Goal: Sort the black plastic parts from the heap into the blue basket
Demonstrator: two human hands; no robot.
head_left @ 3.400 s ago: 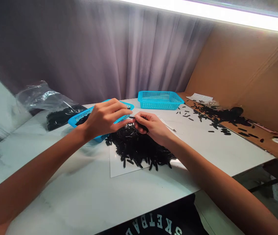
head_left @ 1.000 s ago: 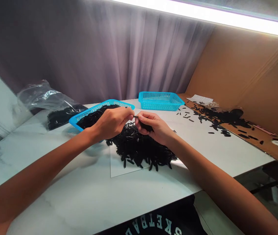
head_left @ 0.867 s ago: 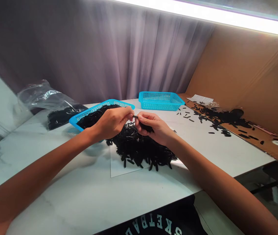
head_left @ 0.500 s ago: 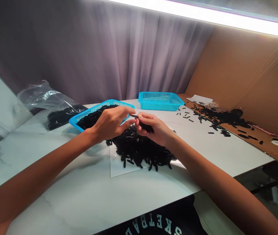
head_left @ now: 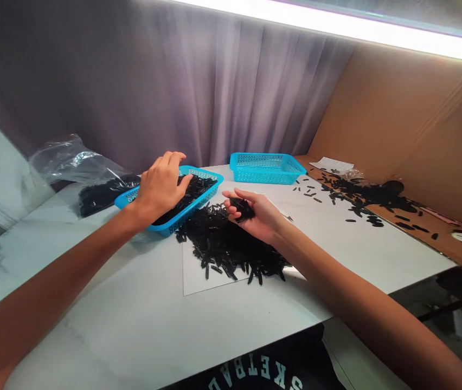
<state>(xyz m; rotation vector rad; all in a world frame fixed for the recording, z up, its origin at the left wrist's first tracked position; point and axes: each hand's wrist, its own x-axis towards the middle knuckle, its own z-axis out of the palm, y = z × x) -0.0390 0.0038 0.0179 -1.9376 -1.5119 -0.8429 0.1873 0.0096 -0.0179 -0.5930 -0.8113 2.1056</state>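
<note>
My left hand [head_left: 161, 181] is over the near blue basket [head_left: 186, 212], its fingers apart and nothing visible in them. Small black elongated pieces [head_left: 198, 187] fill that basket. Cupped over the table, my right hand [head_left: 257, 216] holds a clump of the same black pieces [head_left: 242, 209] in its palm and curled fingers. Beneath it, a large loose pile of black pieces [head_left: 231, 244] lies on a white sheet [head_left: 192, 281].
A second blue basket [head_left: 269, 176] stands at the back. To the right, black pieces [head_left: 377, 195] lie scattered over brown cardboard [head_left: 459, 252] and the white table [head_left: 133, 330]. A clear plastic bag [head_left: 84, 162] with black contents rests at the left.
My left hand has moved left from my right hand to above the near basket, and its fingers have spread. The single black piece between the hands no longer shows. My right hand has barely moved.
</note>
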